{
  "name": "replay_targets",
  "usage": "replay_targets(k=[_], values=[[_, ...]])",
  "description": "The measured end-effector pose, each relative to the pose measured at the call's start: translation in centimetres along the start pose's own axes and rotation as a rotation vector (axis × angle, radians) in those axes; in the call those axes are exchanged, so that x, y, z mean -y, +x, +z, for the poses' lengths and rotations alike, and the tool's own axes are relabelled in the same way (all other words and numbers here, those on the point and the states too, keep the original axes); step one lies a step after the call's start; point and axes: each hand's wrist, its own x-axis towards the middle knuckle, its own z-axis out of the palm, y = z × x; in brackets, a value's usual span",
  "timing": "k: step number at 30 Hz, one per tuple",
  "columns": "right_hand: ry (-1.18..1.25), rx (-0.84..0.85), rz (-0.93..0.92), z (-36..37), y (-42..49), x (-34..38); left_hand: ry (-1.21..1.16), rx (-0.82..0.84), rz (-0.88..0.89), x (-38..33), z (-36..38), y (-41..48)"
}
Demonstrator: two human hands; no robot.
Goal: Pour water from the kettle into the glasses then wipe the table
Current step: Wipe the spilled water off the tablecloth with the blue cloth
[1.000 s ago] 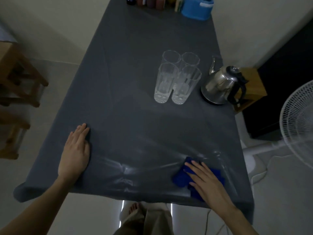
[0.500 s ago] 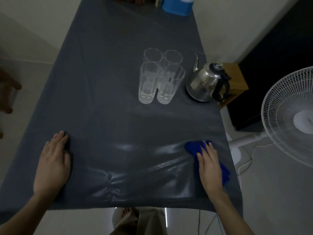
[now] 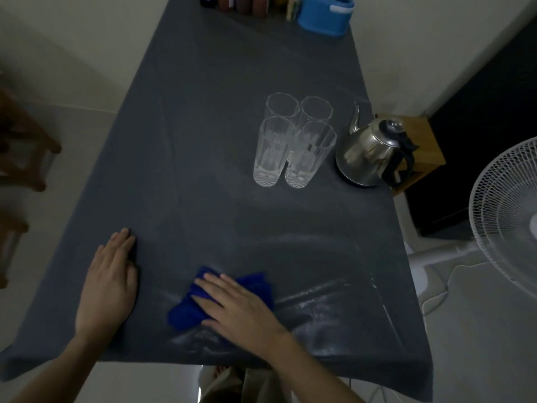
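Note:
Several tall clear glasses [image 3: 293,141] stand together mid-table on the dark grey tablecloth [image 3: 203,126]. A steel kettle [image 3: 369,152] with a black handle sits just right of them near the table's right edge. My right hand [image 3: 235,309] presses flat on a blue cloth [image 3: 186,312] at the near middle of the table. My left hand [image 3: 109,283] lies flat on the tablecloth to the left, fingers together, holding nothing. Wet streaks shine right of the cloth.
A blue container [image 3: 322,16] and several bottles [image 3: 241,2] stand at the far end. A white fan [image 3: 505,216] stands off the right edge, beside a wooden box [image 3: 418,138]. Wooden stools [image 3: 26,146] are on the left.
My right hand has slid the blue cloth from the near right edge leftward to the near middle. My left hand has stayed flat on the table.

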Motion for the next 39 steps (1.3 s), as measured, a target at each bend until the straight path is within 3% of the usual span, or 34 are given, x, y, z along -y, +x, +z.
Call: replay_targets(k=[3, 6, 10, 15, 20, 27, 30, 33, 39], values=[[-0.064, 0.047, 0.076, -1.6, -4.1, -4.5, 0.002, 0.005, 0.004, 0.0, 0.1, 0.0], [-0.114, 0.039, 0.320, -4.1, -9.9, -10.6, 0.002, 0.009, 0.004, -0.1, 0.0, 0.1], [-0.034, -0.099, 0.729, -7.5, -15.2, -16.6, 0.017, 0.010, 0.001, -0.1, 0.0, 0.1], [0.106, -0.335, 0.929, -6.4, -12.2, -17.0, 0.033, -0.001, 0.002, -0.3, 0.0, 0.1], [0.152, -0.398, 0.802, -4.1, -4.5, -13.3, 0.048, 0.004, 0.005, -0.3, -0.1, 0.0], [0.084, -0.176, 0.200, -0.8, 4.1, -2.6, 0.055, 0.021, -0.003, -0.2, -0.1, -0.1], [0.009, -0.092, 0.031, -1.0, 1.6, -4.0, 0.048, 0.033, -0.010, -0.2, -0.2, -0.2], [-0.076, -0.137, 0.118, -2.5, -2.4, -9.2, 0.041, 0.023, -0.007, -0.3, -0.2, -0.1], [-0.048, -0.211, 0.701, -7.4, -10.6, -18.1, 0.036, 0.021, -0.003, -0.1, -0.2, -0.1]])
